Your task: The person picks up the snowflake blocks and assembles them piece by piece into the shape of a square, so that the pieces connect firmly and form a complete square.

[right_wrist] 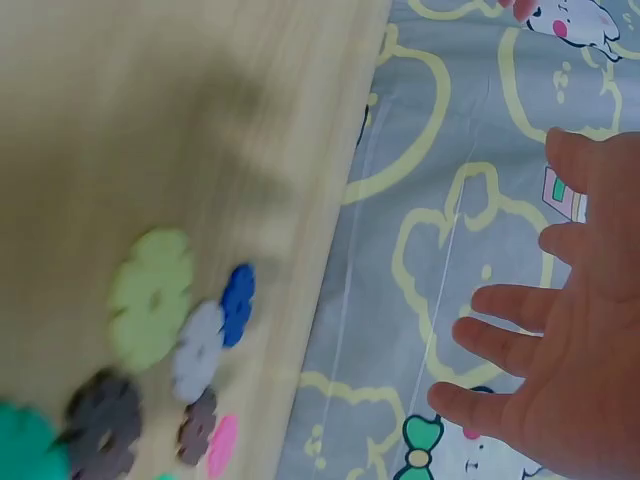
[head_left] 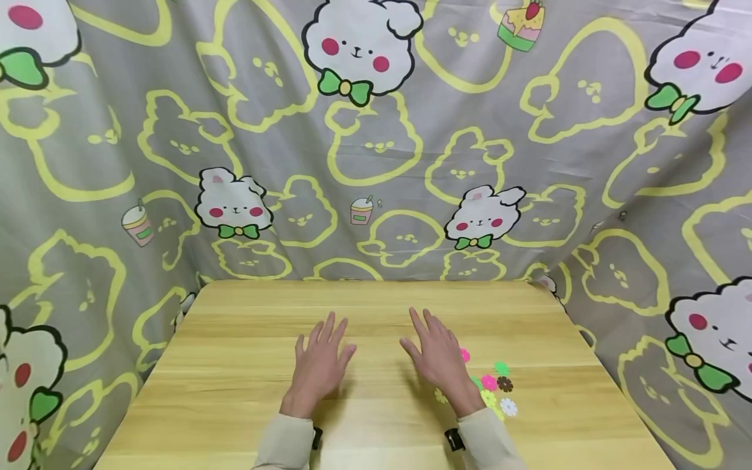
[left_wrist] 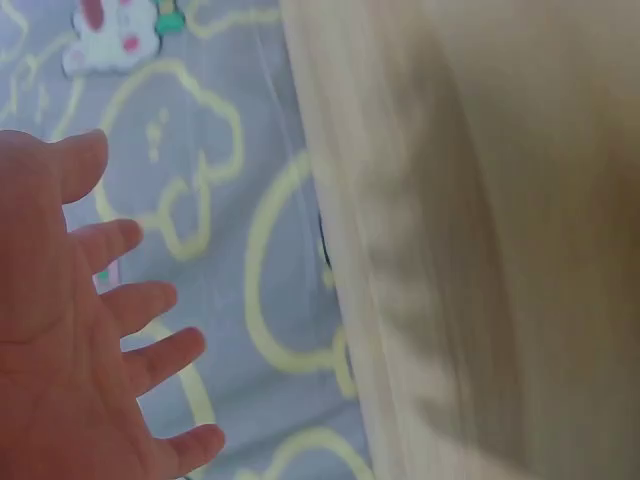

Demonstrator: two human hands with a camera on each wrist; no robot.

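Note:
Both hands hover over the wooden table, fingers spread and palms facing down. My left hand holds nothing; in the left wrist view its palm and separated fingers show plainly. My right hand is also bare, nearest to a loose group of flower-shaped plastic discs. Among them are a pink disc, a green disc, a brown disc and a white disc. The right wrist view adds a yellow-green disc and a blue disc. The right hand and forearm hide part of the group.
A grey curtain printed with rabbits and yellow outlines hangs behind the table and along both sides. Light sleeves cover the forearms, and a dark band shows at the right wrist.

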